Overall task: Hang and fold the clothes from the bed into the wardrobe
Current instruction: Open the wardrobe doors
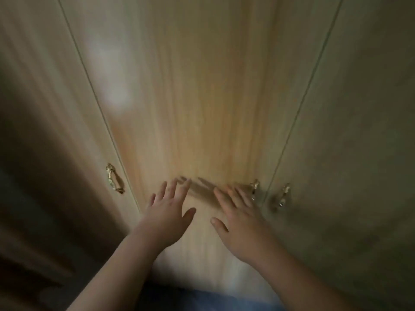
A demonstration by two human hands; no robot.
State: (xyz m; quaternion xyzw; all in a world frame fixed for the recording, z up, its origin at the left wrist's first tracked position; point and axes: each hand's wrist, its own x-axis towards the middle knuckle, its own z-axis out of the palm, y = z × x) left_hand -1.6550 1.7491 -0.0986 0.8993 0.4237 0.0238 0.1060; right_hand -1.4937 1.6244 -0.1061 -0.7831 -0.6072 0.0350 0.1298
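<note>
A light wooden wardrobe fills the head view, its doors closed. The middle door [202, 108] is right in front of me. My left hand [168, 212] and my right hand [240, 221] are both stretched out flat toward this door, fingers spread and straight, holding nothing. Their shadows fall on the wood just above the fingertips. The fingertips of my right hand lie close to the door's brass handle [254, 189]. No clothes and no bed are in view.
The left door [56, 108] carries a brass handle [115, 178] at its right edge. The right door [359, 131] has a brass handle [284, 195] near its left edge. A strip of blue fabric [224, 300] shows at the bottom.
</note>
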